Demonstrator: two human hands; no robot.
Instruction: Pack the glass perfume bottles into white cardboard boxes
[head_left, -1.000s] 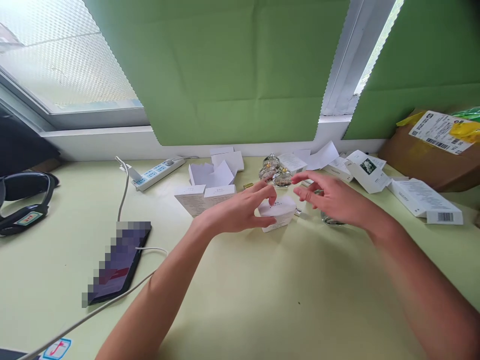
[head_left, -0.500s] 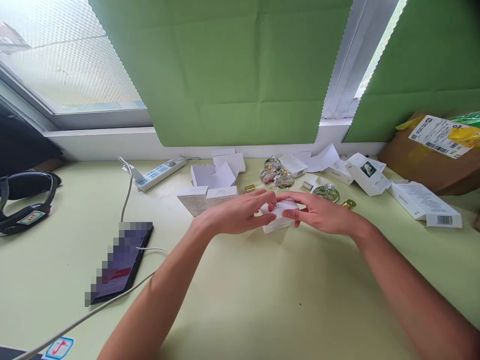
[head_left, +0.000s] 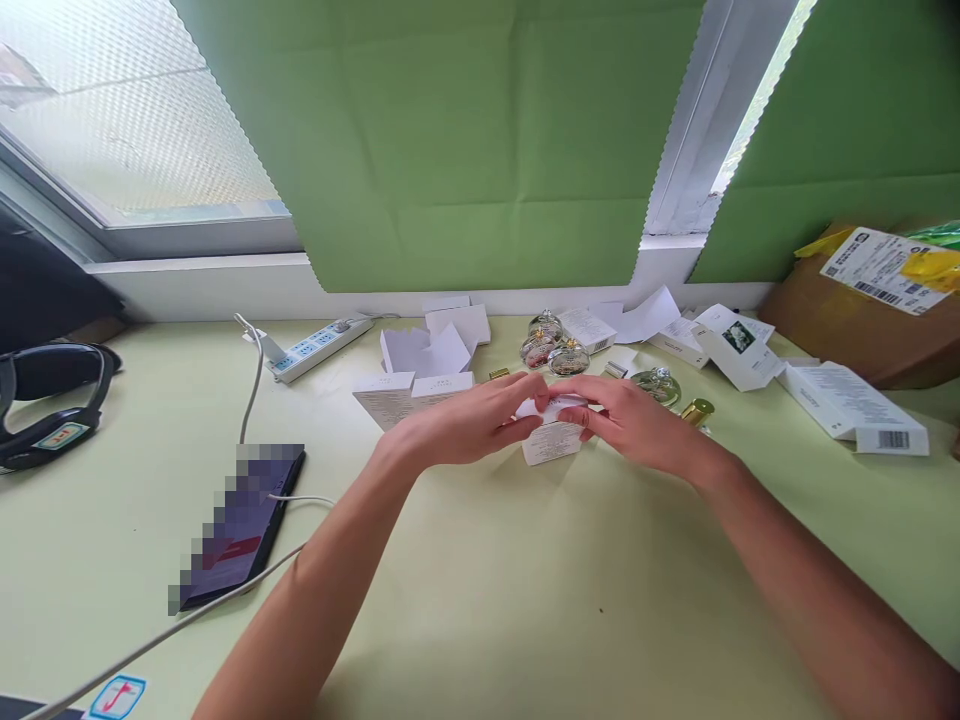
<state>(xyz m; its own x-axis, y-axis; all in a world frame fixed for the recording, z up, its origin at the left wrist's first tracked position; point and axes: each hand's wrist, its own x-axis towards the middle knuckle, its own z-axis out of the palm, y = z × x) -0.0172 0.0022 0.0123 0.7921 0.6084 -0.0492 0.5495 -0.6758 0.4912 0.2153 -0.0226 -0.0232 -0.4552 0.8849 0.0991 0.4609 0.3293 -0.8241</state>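
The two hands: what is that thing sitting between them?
A small white box sits between the left hand and the right hand; fingertips of both hold its top. The head view shows it.

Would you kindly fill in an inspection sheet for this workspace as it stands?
Surface: pale green table, smooth.
Job's things: small white box between both hands, near the table's middle.
Clutter: white cartons, round glass bottles, gold cap, brown parcel.
Grippers: left hand and right hand both pinch the box's top.
Cables: white cable from power strip toward phone; second cable crosses near left.
Surroundings: window with green blinds; headset at far left.
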